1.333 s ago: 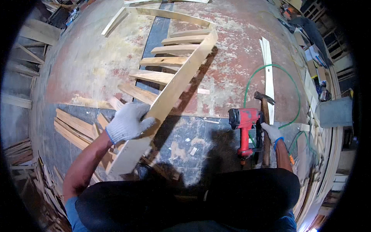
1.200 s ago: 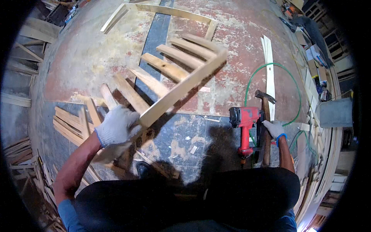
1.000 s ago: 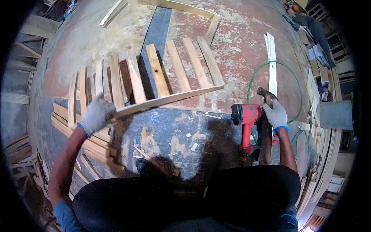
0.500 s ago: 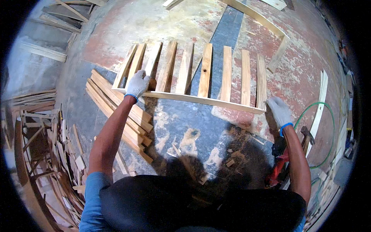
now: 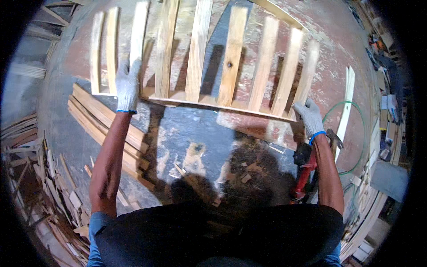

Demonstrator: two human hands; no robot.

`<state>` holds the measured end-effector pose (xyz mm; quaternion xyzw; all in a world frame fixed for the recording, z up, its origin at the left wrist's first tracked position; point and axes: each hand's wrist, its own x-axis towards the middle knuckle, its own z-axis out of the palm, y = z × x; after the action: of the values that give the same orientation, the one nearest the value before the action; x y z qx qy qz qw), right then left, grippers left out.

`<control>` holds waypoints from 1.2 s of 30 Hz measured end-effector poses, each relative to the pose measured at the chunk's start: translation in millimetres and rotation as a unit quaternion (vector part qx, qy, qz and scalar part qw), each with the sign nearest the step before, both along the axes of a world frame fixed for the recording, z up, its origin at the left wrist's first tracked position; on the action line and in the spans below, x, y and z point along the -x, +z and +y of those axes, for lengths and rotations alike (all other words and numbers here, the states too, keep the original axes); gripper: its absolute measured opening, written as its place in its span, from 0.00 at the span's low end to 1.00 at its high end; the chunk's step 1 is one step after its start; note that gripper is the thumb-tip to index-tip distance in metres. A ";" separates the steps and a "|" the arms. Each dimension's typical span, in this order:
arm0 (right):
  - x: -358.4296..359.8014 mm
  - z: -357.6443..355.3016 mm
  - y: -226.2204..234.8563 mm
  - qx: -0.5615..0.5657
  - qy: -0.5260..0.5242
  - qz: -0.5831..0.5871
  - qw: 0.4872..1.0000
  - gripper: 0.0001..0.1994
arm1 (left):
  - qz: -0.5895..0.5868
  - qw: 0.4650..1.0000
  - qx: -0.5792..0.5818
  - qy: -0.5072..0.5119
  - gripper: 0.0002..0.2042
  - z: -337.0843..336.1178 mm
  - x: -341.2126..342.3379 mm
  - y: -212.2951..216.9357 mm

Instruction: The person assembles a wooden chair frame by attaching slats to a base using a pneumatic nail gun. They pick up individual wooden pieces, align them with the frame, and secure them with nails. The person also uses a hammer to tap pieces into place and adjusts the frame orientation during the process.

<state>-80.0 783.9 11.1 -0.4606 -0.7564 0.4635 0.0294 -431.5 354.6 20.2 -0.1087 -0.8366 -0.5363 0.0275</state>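
Observation:
A slatted wooden frame [image 5: 191, 58], several pale slats joined to one long thin rail [image 5: 213, 104], is tilted up off the floor before me. In its white knit glove with a blue cuff, my left hand [image 5: 127, 89] grips it low on the third slat from the left, by the rail. At the rail's right end, my right hand [image 5: 310, 116], gloved likewise, closes on the corner beside the last slat. The palms hide parts of the fingers' grip. Shadows of the slats fall on the floor behind.
Loose boards [image 5: 109, 129] lie stacked below my left hand. A red power tool [image 5: 304, 175] and a hammer [image 5: 334, 139] lie by my right forearm, near a green hose [image 5: 366, 142]. Scrap wood [image 5: 60, 191] piles up at the left; another wooden strip frame [image 5: 278, 13] lies beyond.
The slatted frame has risen from lying on the floor and its slats loom larger. My right hand has come in to its right corner; my left has moved left and up with it.

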 end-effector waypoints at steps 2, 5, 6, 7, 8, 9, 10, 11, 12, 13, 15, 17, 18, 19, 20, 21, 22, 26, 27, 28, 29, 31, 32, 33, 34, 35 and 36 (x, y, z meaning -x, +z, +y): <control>-12.6 9.8 13.5 -0.060 -0.012 0.049 0.997 0.18 | 0.057 0.998 -0.002 -0.039 0.17 22.2 -6.6 23.0; -16.1 13.7 36.1 -0.152 -0.005 0.016 0.988 0.18 | 0.085 0.993 -0.025 -0.076 0.19 37.0 -11.9 26.3; -20.3 25.2 24.0 -0.153 0.007 -0.007 0.988 0.18 | 0.051 0.993 -0.002 -0.103 0.19 31.6 -5.6 17.5; -27.7 34.0 8.1 -0.154 0.019 -0.031 0.987 0.19 | 0.017 0.991 0.021 -0.130 0.20 30.2 -2.6 2.4; -32.3 28.9 3.6 -0.142 0.009 0.006 0.990 0.19 | 0.000 0.986 0.041 -0.165 0.20 35.9 -11.1 -3.3; -39.5 26.4 0.6 -0.135 -0.005 0.043 0.990 0.19 | -0.015 0.977 0.057 -0.203 0.20 43.5 -22.6 -9.6; -54.4 42.5 -23.0 -0.106 -0.029 0.097 0.989 0.19 | 0.004 0.972 0.168 -0.166 0.16 41.7 -20.3 -22.9; -47.8 30.0 -7.7 -0.068 -0.036 0.054 0.996 0.19 | 0.033 0.978 0.091 -0.185 0.17 34.1 -17.5 -38.2; -49.6 12.4 27.4 -0.055 -0.054 0.045 0.996 0.19 | -0.014 0.968 0.174 -0.179 0.16 36.5 -20.8 -35.3; -59.0 14.6 35.9 -0.088 -0.007 0.007 0.996 0.22 | -0.039 0.972 0.134 -0.189 0.16 40.3 -27.7 -40.3; -67.8 39.4 -16.9 -0.111 0.007 -0.107 0.988 0.30 | -0.076 0.972 0.126 -0.185 0.17 27.8 -24.0 -50.3; -65.7 32.0 -13.0 -0.105 0.039 -0.061 0.992 0.27 | -0.080 0.974 0.094 -0.191 0.20 -6.3 -8.9 -77.9; -77.6 32.0 -15.0 -0.131 0.046 -0.047 0.989 0.26 | -0.107 0.971 0.093 -0.194 0.21 3.4 -20.5 -73.3; -87.2 31.4 -19.0 -0.151 0.060 -0.028 0.986 0.25 | -0.086 0.973 0.140 -0.165 0.22 7.0 -22.6 -72.0; -85.8 27.7 -2.4 -0.113 0.055 -0.057 0.990 0.25 | -0.075 0.976 0.135 -0.152 0.23 -7.3 -12.0 -77.0; -95.8 26.4 9.6 -0.136 0.036 -0.044 0.989 0.24 | -0.068 0.979 0.126 -0.147 0.24 -6.7 -8.0 -78.3; -104.6 25.0 20.4 -0.153 0.017 -0.036 0.987 0.24 | -0.069 0.976 0.142 -0.151 0.25 -10.3 -5.8 -78.6; -201.5 53.8 17.8 -0.244 -0.204 0.023 0.948 0.20 | -0.095 0.970 0.126 -0.184 0.27 13.7 -24.4 -56.9; -230.0 60.4 14.6 -0.279 -0.223 -0.021 0.934 0.20 | -0.106 0.969 0.107 -0.195 0.27 18.0 -27.4 -54.7; -251.4 67.2 6.1 -0.306 -0.239 -0.058 0.920 0.20 | -0.097 0.965 0.143 -0.196 0.28 11.1 -20.0 -51.3; -274.2 69.0 4.0 -0.240 -0.284 -0.129 0.919 0.23 | -0.109 0.964 0.152 -0.190 0.28 14.8 -24.9 -47.6; -333.3 77.9 -28.2 -0.256 -0.255 -0.303 0.882 0.28 | -0.130 0.960 0.166 -0.183 0.29 31.0 -39.7 -38.4; -340.3 70.8 -39.1 -0.245 -0.242 -0.300 0.890 0.29 | -0.127 0.969 0.110 -0.179 0.29 22.9 -36.8 -43.9; -345.0 61.8 -48.0 -0.233 -0.227 -0.296 0.898 0.31 | -0.124 0.967 0.133 -0.180 0.28 9.1 -23.4 -51.8; -349.1 56.6 -52.4 -0.222 -0.214 -0.293 0.905 0.33 | -0.122 0.963 0.156 -0.184 0.27 -3.4 -4.5 -61.3; -347.5 54.6 -52.9 -0.226 -0.205 -0.306 0.902 0.32 | -0.120 0.958 0.178 -0.188 0.26 -1.7 -1.7 -60.9; -345.0 53.7 -53.3 -0.230 -0.196 -0.319 0.898 0.32 | -0.025 0.973 0.127 -0.193 0.22 0.5 -8.5 -69.1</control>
<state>265.0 837.6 -42.1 -0.7034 -0.7049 0.0895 -0.0180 -423.0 355.1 -48.9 -0.2570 -0.8615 -0.4234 -0.1118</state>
